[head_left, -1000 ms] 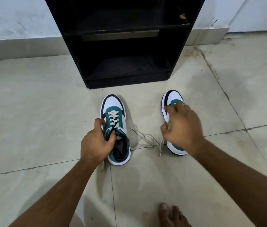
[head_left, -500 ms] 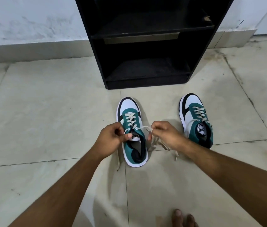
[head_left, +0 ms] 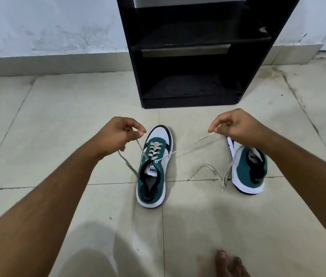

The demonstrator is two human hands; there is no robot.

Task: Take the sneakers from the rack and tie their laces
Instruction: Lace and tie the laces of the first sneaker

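Sneakers sit on the floor [head_left: 38, 120] near the black rack [head_left: 188, 56]; the left sneaker [head_left: 154, 168] points toward it, midway between the hands. Left hand [head_left: 118, 134] and right hand [head_left: 236, 124] each pinch a lace end [head_left: 196, 141], pulled apart sideways.

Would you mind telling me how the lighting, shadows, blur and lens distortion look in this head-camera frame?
Head view: soft, even light, no harsh glare. A broad dim shadow falls on the floor tiles near the bottom edge. The rack interior is too dark for detail. The lace end pulled by the right hand is smeared by motion. Wide-angle distortion splays the rack's sides outward; the left sneaker looks sharp.
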